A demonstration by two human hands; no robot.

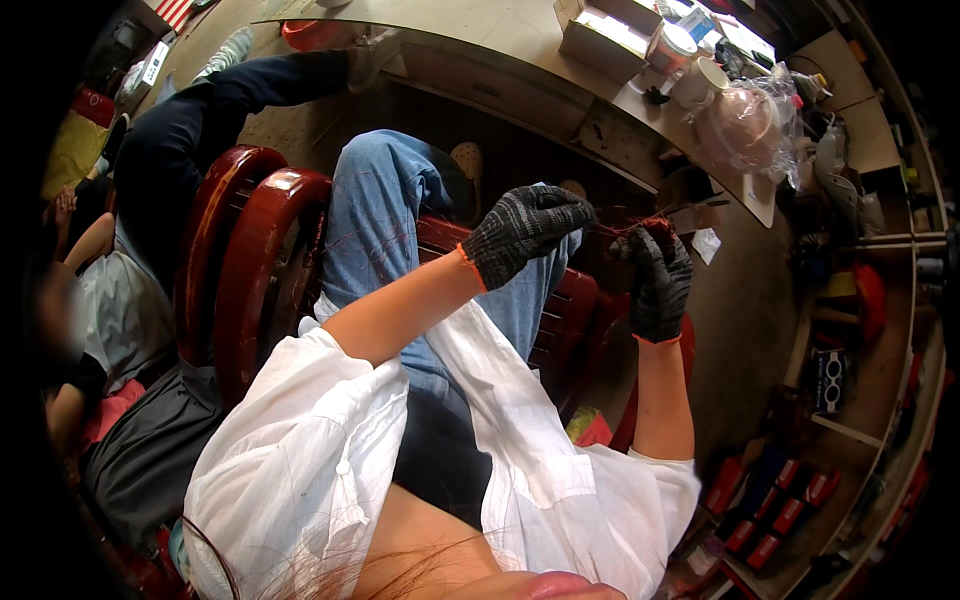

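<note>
Dark grey knitted gloves with orange cuffs cover both my hands. My left hand (525, 230) is closed in a pinch above my left knee, its fingertips pointing right. My right hand (655, 285) is raised to the right of it, fingers curled round a small tangle of thin reddish strands (657, 224). A few fine strands stretch across the gap toward my left fingertips. Whether they are wire or thread I cannot tell. More fine reddish strands lie on the thigh of my blue jeans (375, 225).
I sit on a dark red wooden bench (275, 270). Ahead is a pale table (480, 25) with an open cardboard box (605, 45), cups and a plastic-wrapped bundle (745, 125). Shelves (850, 430) with red boxes stand right. Another person (125, 310) sits at left.
</note>
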